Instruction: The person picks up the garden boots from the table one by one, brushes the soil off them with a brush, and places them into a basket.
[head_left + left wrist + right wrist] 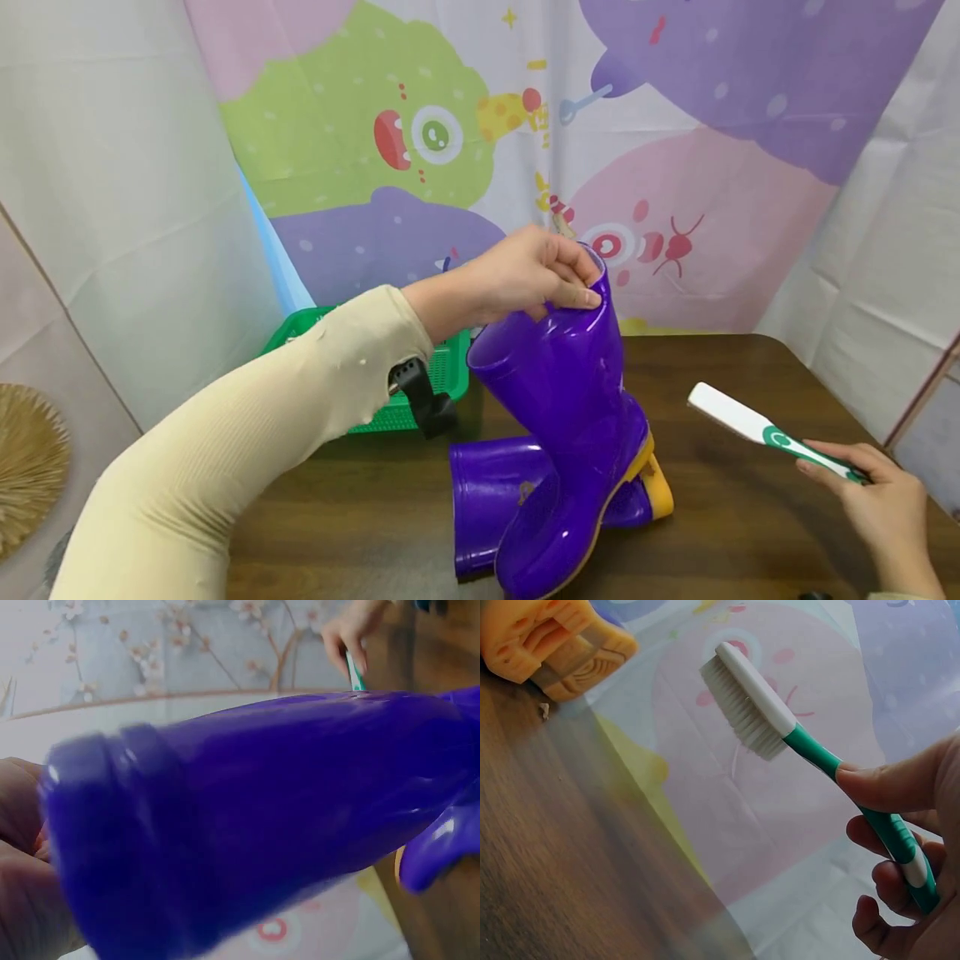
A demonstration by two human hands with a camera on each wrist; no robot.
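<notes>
A person's left hand (525, 271) grips the top rim of a purple rain boot (570, 417), holding it tilted above a second purple boot (487, 492) lying on the wooden table (750, 517). To its right, well apart, the right hand (877, 500) curls around a green-and-white brush (757, 429), bristles facing down.

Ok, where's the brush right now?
In the head view the brush is at the right of the table, held by the right hand, clear of the upright purple boot that the left hand grips.
</notes>
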